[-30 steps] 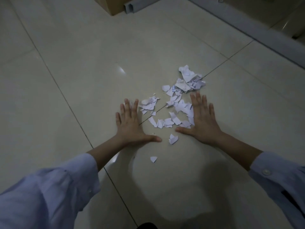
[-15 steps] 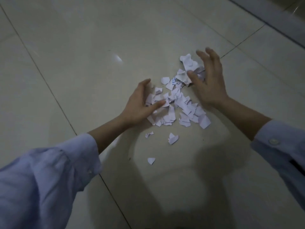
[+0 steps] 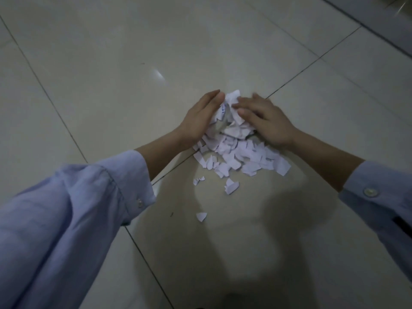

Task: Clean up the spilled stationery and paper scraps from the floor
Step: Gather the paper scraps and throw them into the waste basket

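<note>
White paper scraps (image 3: 236, 150) lie heaped on the floor between the two hands. The far end of the heap is bunched and crumpled, and the near end fans out flat toward the person. The left hand (image 3: 200, 121) stands on its edge with fingers straight and together, pressed against the heap's left side. The right hand (image 3: 267, 121) lies over the top from the other side, its fingers spread and nearly straight. Neither hand is curled round the paper.

The step looks like raking the scraps into one mound before lifting. To do it well, both hand edges should stay flat on the floor so thin pieces cannot slip under. The flat near half also needs drawing in before any scooping. Three strays sit apart on the near side and need their own sweep: a folded piece (image 3: 231, 186), a tiny pair (image 3: 198, 180) and a lone scrap (image 3: 201, 216).

The floor tile (image 3: 133, 63) is pale, glossy and smooth, so paper should slide easily but may cling flat. A dark grout line (image 3: 312, 63) runs under the heap and could snag edges. The room is dim, with one glint (image 3: 159, 74) on the tile and the person's shadow (image 3: 267, 230) nearby. A grey ledge (image 3: 379, 25) crosses the upper right corner (no pens or other stationery show here).
</note>
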Motion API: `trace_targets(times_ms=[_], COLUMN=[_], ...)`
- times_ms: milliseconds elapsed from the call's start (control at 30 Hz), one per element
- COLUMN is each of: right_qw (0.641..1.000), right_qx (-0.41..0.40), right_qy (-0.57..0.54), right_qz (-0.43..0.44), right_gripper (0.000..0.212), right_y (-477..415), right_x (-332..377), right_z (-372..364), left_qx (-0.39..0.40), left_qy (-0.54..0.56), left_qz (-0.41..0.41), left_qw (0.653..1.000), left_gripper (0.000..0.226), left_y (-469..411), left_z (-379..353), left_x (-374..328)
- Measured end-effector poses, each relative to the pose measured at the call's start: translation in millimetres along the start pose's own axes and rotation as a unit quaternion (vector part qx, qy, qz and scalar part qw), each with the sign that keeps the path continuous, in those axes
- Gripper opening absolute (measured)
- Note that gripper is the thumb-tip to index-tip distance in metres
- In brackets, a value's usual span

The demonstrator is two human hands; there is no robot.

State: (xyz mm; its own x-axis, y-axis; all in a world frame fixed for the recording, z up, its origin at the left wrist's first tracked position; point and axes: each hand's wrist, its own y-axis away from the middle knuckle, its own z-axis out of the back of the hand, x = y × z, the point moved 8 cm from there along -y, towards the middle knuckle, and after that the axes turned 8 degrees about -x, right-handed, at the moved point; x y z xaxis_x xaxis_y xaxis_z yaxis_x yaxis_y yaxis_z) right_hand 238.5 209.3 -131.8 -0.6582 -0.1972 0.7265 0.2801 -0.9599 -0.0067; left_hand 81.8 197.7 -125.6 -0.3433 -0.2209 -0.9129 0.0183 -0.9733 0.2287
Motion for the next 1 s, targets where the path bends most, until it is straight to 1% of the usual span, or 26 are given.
trace_targets(times_ms=[33, 133, 167, 300, 333, 400, 500, 533, 600, 633, 700, 800, 867, 933, 1000], right_qw=[1.0, 0.999, 0.998, 0.991, 0.988, 0.982, 0.976, 0.973, 0.975, 0.98, 0.99, 0.997, 0.998, 0.997, 0.996], right_qx=[0.006, 0.007, 0.002, 0.007, 0.009, 0.01, -0.006, -0.017, -0.042, -0.055, -0.069, -0.058, -0.031, 0.003, 0.036], right_qy=[-0.007, -0.048, -0.067, -0.133, -0.152, -0.183, -0.217, -0.227, -0.215, -0.187, -0.118, -0.03, 0.02, 0.054, 0.082], right_qz=[0.002, 0.005, 0.0, -0.031, -0.035, -0.035, -0.032, -0.038, -0.044, -0.043, -0.044, -0.048, -0.056, -0.051, -0.014], right_gripper=[0.037, 0.033, 0.032, 0.026, 0.022, 0.019, 0.025, 0.025, 0.027, 0.032, 0.052, 0.079, 0.094, 0.106, 0.114], right_y=[6.5, 26.6, 33.0, 56.8, 61.4, 68.8, 79.2, 82.7, 90.3, 94.8, 104.9, 118.2, 125.3, 132.1, 137.9], right_x=[3.9, 8.2, 7.2, 5.3, 6.9, 12.4, 19.3, 18.0, 9.6, 3.5, -10.1, -25.5, -32.7, -33.1, -26.3], right_z=[-1.3, -3.9, -4.1, -6.4, -6.0, -3.0, 8.9, 14.2, 25.3, 31.5, 43.3, 54.4, 52.4, 43.7, 31.7], left_qx=[0.003, 0.017, 0.022, 0.031, 0.037, 0.045, 0.05, 0.049, 0.046, 0.044, 0.043, 0.054, 0.063, 0.06, 0.057], left_qy=[-0.002, 0.005, 0.008, -0.002, -0.016, -0.031, -0.056, -0.077, -0.128, -0.153, -0.195, -0.279, -0.348, -0.399, -0.412], left_qz=[0.002, 0.019, 0.023, 0.031, 0.025, 0.014, -0.022, -0.039, -0.073, -0.088, -0.106, -0.121, -0.125, -0.134, -0.133], left_qw=[1.0, 1.0, 0.999, 0.999, 0.999, 0.998, 0.997, 0.995, 0.988, 0.983, 0.974, 0.951, 0.927, 0.905, 0.899], left_gripper=[0.063, 0.043, 0.042, 0.07, 0.072, 0.068, 0.057, 0.057, 0.071, 0.082, 0.106, 0.136, 0.143, 0.145, 0.146], left_y=[3.1, 16.6, 21.7, 44.4, 50.8, 62.5, 78.8, 83.9, 93.3, 98.4, 111.0, 132.9, 144.6, 150.2, 151.1], left_z=[-1.7, -6.3, -6.7, -3.9, -3.2, -1.6, 4.9, 8.4, 17.0, 21.3, 29.2, 33.5, 30.2, 25.9, 22.0], left_x=[1.3, 8.6, 11.3, 18.2, 18.5, 18.8, 13.7, 12.4, 13.9, 16.2, 23.9, 39.1, 52.0, 61.2, 62.6])
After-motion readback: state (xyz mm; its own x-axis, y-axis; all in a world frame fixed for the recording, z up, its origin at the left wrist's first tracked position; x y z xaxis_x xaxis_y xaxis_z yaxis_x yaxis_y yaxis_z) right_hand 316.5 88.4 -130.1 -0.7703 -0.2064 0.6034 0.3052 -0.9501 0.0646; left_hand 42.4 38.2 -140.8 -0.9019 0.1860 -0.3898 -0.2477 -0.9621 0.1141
